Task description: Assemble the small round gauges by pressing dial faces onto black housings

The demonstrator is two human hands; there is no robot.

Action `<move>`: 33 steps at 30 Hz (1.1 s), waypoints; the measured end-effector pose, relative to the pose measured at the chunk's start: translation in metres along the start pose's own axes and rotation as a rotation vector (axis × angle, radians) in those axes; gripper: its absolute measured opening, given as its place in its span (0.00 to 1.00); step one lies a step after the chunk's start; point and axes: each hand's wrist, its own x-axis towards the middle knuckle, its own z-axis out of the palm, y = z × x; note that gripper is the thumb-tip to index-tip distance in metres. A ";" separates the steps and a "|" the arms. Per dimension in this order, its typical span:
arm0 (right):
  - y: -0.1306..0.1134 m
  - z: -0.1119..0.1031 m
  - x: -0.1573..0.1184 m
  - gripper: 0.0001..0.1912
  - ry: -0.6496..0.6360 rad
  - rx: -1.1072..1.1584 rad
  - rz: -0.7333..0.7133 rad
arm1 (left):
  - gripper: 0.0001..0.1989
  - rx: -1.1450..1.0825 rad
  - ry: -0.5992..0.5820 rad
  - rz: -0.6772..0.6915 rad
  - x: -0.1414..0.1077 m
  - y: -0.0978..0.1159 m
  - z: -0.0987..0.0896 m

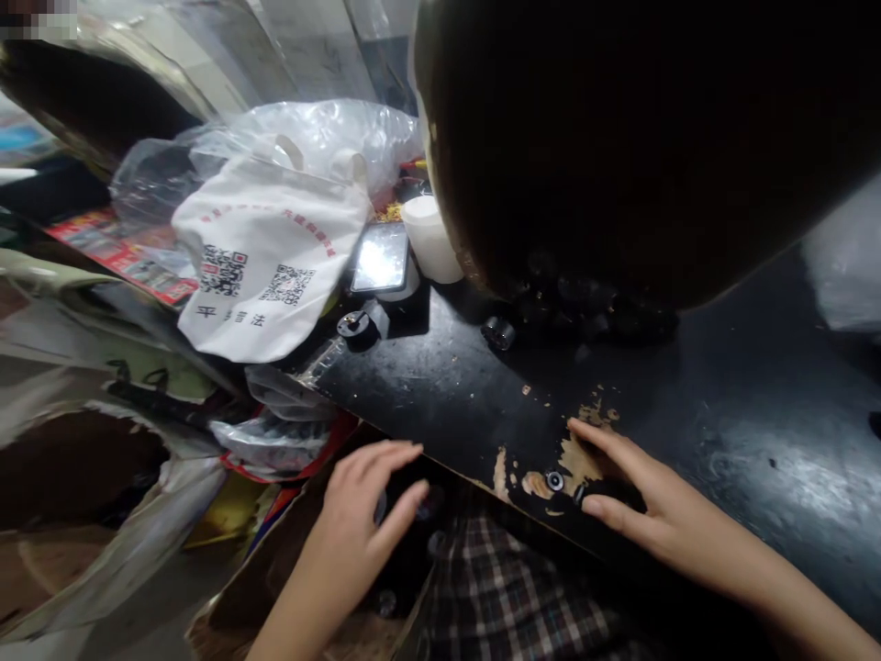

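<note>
My left hand hovers over an open cardboard box below the table's front edge, thumb and fingers apart. Small dark round parts lie inside the box, partly hidden by this hand. At the right, my right hand is on or just above the black table, its thumb and index finger spread. Just left of its thumb sits a small round part with a pale ring, on a worn patch of the tabletop. A dark piece lies by the thumb tip. Nothing shows between the fingers of either hand.
A white cloth bag with printed codes lies at the back left. Near it are a shiny rectangular object, a white roll and a round part. Another round part sits before a large dark bag-like opening.
</note>
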 end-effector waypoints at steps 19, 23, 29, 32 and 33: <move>-0.007 0.006 0.014 0.26 0.189 -0.243 -0.091 | 0.14 -0.768 -0.134 -0.187 0.049 0.079 0.054; 0.001 0.003 0.001 0.26 0.123 -0.201 -0.025 | 0.11 -0.523 -0.006 -0.057 0.031 0.076 0.058; -0.017 0.018 -0.003 0.28 0.148 -0.479 -0.201 | 0.12 -0.321 0.010 -0.003 0.034 0.099 0.077; -0.019 0.031 0.000 0.37 0.183 -0.570 -0.231 | 0.13 -0.230 0.024 0.036 0.037 0.104 0.084; -0.017 0.035 0.001 0.42 0.181 -0.577 -0.221 | 0.13 -0.205 0.030 0.052 0.037 0.103 0.085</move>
